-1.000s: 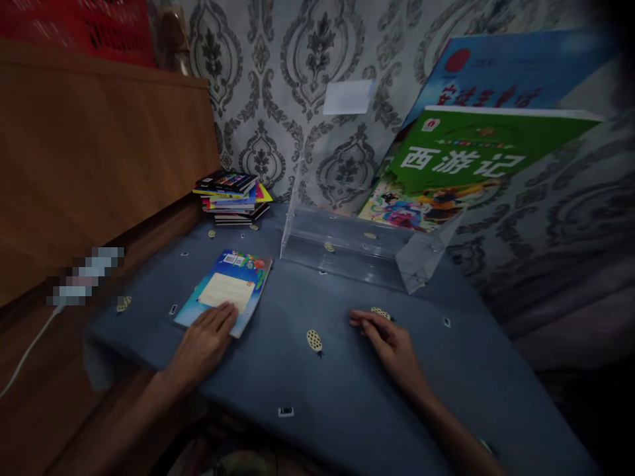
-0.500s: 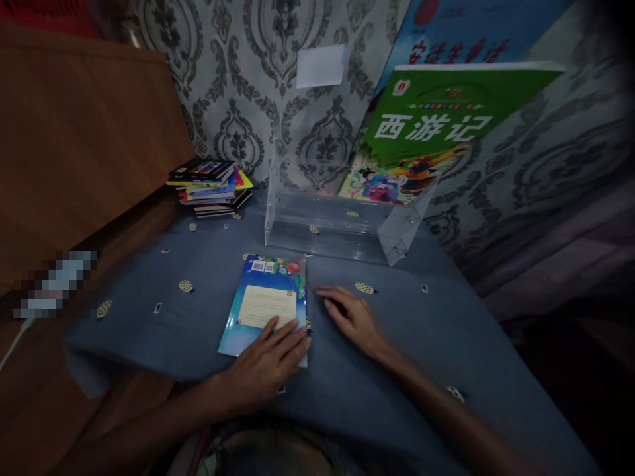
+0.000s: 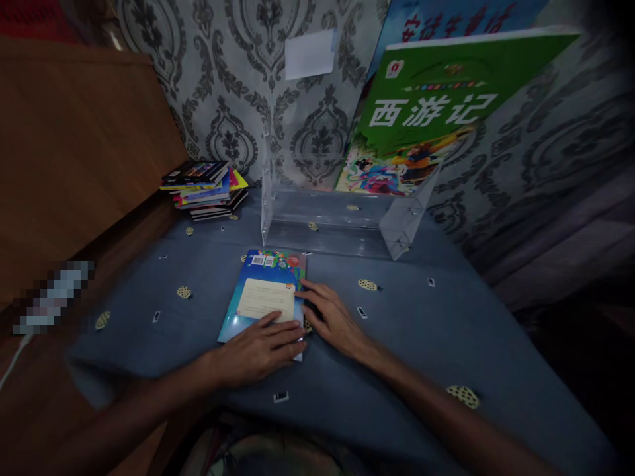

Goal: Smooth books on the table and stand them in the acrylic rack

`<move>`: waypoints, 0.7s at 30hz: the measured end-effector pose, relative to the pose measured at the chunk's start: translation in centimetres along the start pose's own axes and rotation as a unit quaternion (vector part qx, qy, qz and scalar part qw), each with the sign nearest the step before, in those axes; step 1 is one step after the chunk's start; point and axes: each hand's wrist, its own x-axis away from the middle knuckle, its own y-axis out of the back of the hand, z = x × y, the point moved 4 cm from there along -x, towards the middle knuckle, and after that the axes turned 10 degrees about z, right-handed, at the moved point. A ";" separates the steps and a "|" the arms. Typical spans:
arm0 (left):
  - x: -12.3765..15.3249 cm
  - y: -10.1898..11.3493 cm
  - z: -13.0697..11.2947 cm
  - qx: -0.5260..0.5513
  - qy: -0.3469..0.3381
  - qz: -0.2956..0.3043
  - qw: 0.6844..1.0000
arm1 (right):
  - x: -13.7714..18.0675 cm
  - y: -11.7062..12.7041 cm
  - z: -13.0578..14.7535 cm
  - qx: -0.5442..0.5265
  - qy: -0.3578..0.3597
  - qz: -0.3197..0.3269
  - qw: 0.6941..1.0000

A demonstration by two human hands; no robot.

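Observation:
A blue book (image 3: 265,301) lies flat on the table, its back cover up with a barcode and a cream text panel. My left hand (image 3: 262,349) rests on the book's lower right part, fingers stretched out across the cover and hiding that corner. At the book's right edge is my right hand (image 3: 335,320), fingers extended, the fingertips reaching the cover's edge. Its thumb is a little apart from the other fingers. Neither hand has the book lifted.
Behind the book stands a clear acrylic rack (image 3: 322,238) holding a green book (image 3: 426,112) in front of a blue one (image 3: 446,26). A stack of books (image 3: 203,188) sits back left, near a wooden cabinet (image 3: 84,132). A blue patterned cloth (image 3: 407,330) covers the table.
My right hand has moved left, from the cloth beside the book to its right edge. My left hand stays on the cover. The camera view has shifted slightly.

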 end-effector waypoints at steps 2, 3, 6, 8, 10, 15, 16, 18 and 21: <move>-0.4 0.3 0.9 0.003 -0.004 0.003 1.000 | 0.1 0.0 -0.2 -0.016 0.000 -0.004 1.000; -0.6 0.3 1.2 0.006 -0.005 0.006 1.000 | 0.1 -0.1 -0.3 -0.021 0.001 -0.005 1.000; -1.1 0.2 1.7 0.019 -0.001 0.021 1.000 | 0.2 -0.2 -0.5 -0.030 0.003 -0.013 0.999; -1.2 0.4 1.7 0.041 0.003 0.027 0.999 | 0.2 -0.1 -0.6 -0.035 0.000 -0.018 0.999; -1.0 0.9 2.0 0.086 0.018 0.027 0.996 | 0.3 -0.1 -0.6 -0.039 -0.001 -0.018 0.999; 0.0 3.0 7.4 0.133 0.176 -0.054 0.974 | 0.3 0.1 -0.5 -0.037 0.007 -0.011 0.999; 0.3 3.3 9.3 0.111 0.223 -0.074 0.966 | 0.4 0.1 -0.5 -0.035 0.010 -0.014 0.999; 0.6 3.3 12.7 0.069 0.298 -0.088 0.948 | 0.4 0.1 -0.6 -0.031 0.013 -0.023 0.999; 0.3 2.4 16.0 0.039 0.331 -0.078 0.940 | 0.5 -0.1 -0.7 -0.025 0.016 -0.032 0.999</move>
